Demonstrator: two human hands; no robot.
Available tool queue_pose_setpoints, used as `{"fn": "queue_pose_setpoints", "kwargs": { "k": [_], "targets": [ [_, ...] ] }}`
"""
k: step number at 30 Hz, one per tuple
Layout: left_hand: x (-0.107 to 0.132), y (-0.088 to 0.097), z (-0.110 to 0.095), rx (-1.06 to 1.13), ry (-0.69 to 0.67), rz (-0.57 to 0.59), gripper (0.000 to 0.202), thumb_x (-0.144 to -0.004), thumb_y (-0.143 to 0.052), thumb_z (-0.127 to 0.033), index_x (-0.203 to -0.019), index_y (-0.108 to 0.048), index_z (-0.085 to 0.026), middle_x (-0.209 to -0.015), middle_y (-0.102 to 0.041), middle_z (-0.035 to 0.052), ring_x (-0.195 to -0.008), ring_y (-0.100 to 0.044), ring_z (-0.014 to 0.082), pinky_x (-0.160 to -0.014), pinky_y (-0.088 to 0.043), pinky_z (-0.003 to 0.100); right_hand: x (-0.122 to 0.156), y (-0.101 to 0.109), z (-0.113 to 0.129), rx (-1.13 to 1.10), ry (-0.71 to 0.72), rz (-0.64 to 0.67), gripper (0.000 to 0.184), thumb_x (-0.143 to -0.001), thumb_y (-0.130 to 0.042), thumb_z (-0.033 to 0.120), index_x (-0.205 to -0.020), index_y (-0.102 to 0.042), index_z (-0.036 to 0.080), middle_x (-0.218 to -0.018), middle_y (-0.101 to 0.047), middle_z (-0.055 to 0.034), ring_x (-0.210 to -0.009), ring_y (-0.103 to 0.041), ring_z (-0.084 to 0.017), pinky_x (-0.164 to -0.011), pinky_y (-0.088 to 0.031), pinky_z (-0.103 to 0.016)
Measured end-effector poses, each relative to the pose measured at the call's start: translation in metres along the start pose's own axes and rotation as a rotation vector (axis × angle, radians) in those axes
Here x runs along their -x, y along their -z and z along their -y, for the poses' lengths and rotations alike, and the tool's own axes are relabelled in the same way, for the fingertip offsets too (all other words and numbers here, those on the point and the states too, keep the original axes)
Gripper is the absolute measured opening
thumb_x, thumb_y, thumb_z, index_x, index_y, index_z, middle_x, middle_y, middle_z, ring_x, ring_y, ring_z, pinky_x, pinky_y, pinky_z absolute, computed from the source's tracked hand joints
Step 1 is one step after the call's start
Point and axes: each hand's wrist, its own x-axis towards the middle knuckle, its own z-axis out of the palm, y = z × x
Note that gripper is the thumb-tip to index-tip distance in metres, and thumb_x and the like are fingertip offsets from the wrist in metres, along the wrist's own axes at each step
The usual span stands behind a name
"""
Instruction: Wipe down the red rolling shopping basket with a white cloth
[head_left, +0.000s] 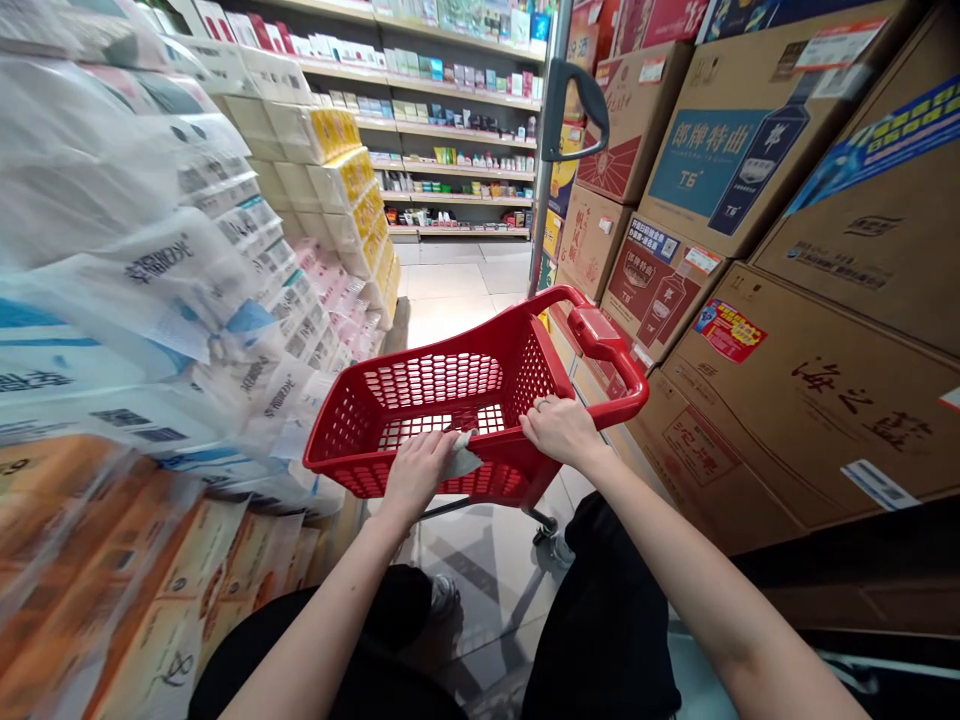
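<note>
Your left hand (416,470) presses a crumpled pale cloth (463,460) against the near rim of the red plastic trolley basket (352,425), fingers folded down over the cloth. Your right hand (559,430) closes on the same rim just to the right, knuckles up, near the thick looped red handle (604,340). The basket stands mid-aisle on glossy pale floor tiles (450,285). Its walls and bottom are a lattice of small slots (only the rim is smooth, solid plastic). On the left, soft film-wrapped packs of tissue rolls (150,300) rise in blurred stacks. On the right, matte brown cardboard cartons (795,400) with printed labels stand close. Far off, shelves (457,135) carry rows of small boxes.
</note>
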Motion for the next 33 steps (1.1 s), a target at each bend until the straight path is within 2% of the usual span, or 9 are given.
{"fn": "queue_pose_setpoints", "kwargs": {
  "k": [3,9,12,14,17,20,23,27,33],
  "targets": [
    [0.0,0.001,-0.005,-0.012,0.028,-0.012,0.024,-0.093,-0.038,-0.029,-0.111,-0.053,-0.022,-0.093,-0.06,0.0081,-0.088,-0.054,0.0223,-0.077,-0.038,0.035,0.0,-0.002,0.003,-0.013,-0.003,0.017,0.048,-0.097,-0.025,0.033,-0.086,-0.068,0.013,-0.088,-0.067,-0.0123,-0.085,-0.06,-0.022,-0.068,-0.038,-0.029],
    [-0.028,0.001,-0.053,0.053,-0.015,-0.027,0.026,-0.094,-0.037,-0.029,-0.113,-0.052,-0.021,-0.092,-0.059,0.0086,-0.088,-0.053,0.0219,-0.077,-0.038,0.036,0.0,-0.004,0.005,-0.017,-0.018,0.009,0.049,-0.097,-0.028,0.037,-0.086,-0.069,0.013,-0.088,-0.068,-0.0128,-0.087,-0.06,-0.021,-0.069,-0.038,-0.028],
    [-0.035,0.003,-0.065,0.078,-0.052,-0.026,0.027,-0.094,-0.036,-0.026,-0.116,-0.05,-0.021,-0.092,-0.058,0.0083,-0.087,-0.053,0.0217,-0.077,-0.038,0.036,0.002,-0.002,0.003,-0.005,0.0,-0.005,0.048,-0.098,-0.027,0.037,-0.087,-0.069,0.014,-0.089,-0.068,-0.0113,-0.086,-0.06,-0.021,-0.069,-0.039,-0.028],
    [-0.03,0.004,-0.057,0.091,-0.078,-0.014,0.031,-0.093,-0.036,-0.023,-0.122,-0.048,-0.022,-0.093,-0.058,0.0076,-0.088,-0.053,0.0213,-0.079,-0.039,0.035,0.003,-0.001,0.001,-0.002,0.012,-0.008,0.049,-0.098,-0.026,0.037,-0.088,-0.068,0.014,-0.089,-0.068,-0.0106,-0.086,-0.06,-0.021,-0.069,-0.039,-0.028],
    [-0.009,0.005,-0.025,0.083,-0.046,-0.015,0.037,-0.091,-0.038,-0.02,-0.128,-0.044,-0.024,-0.095,-0.058,0.0076,-0.089,-0.053,0.0221,-0.081,-0.039,0.036,0.004,-0.001,0.0,0.0,0.02,-0.008,0.049,-0.098,-0.026,0.037,-0.087,-0.068,0.014,-0.089,-0.068,-0.0109,-0.087,-0.06,-0.021,-0.069,-0.038,-0.028],
    [0.014,0.004,0.011,0.044,0.003,-0.025,0.034,-0.091,-0.038,-0.021,-0.123,-0.048,-0.024,-0.095,-0.059,0.0085,-0.092,-0.054,0.0232,-0.084,-0.039,0.037,0.004,-0.003,-0.001,0.003,0.025,-0.02,0.049,-0.098,-0.026,0.035,-0.085,-0.068,0.014,-0.088,-0.067,-0.0109,-0.086,-0.06,-0.02,-0.068,-0.038,-0.028],
    [0.025,0.002,0.032,0.002,0.005,-0.012,0.029,-0.092,-0.038,-0.024,-0.117,-0.053,-0.023,-0.093,-0.06,0.0081,-0.091,-0.054,0.0229,-0.084,-0.04,0.036,0.004,-0.003,0.0,0.005,0.031,-0.026,0.049,-0.097,-0.025,0.034,-0.083,-0.068,0.014,-0.088,-0.067,-0.0107,-0.084,-0.06,-0.02,-0.067,-0.038,-0.028],
    [0.016,-0.001,0.027,0.005,-0.001,-0.019,0.03,-0.093,-0.037,-0.034,-0.115,-0.055,-0.023,-0.091,-0.062,0.0074,-0.086,-0.056,0.0207,-0.079,-0.041,0.034,0.001,-0.002,-0.001,0.004,0.019,-0.005,0.049,-0.097,-0.026,0.034,-0.085,-0.069,0.014,-0.088,-0.068,-0.0112,-0.084,-0.06,-0.021,-0.066,-0.038,-0.028],
    [-0.014,-0.005,-0.017,0.192,0.004,-0.067,0.034,-0.094,-0.037,-0.033,-0.123,-0.053,-0.025,-0.095,-0.065,0.0069,-0.09,-0.059,0.0182,-0.079,-0.044,0.031,-0.007,0.001,-0.005,-0.007,-0.043,0.077,0.051,-0.097,-0.027,0.039,-0.087,-0.071,0.015,-0.091,-0.068,-0.0117,-0.086,-0.061,-0.021,-0.071,-0.041,-0.028]
  ]
}}
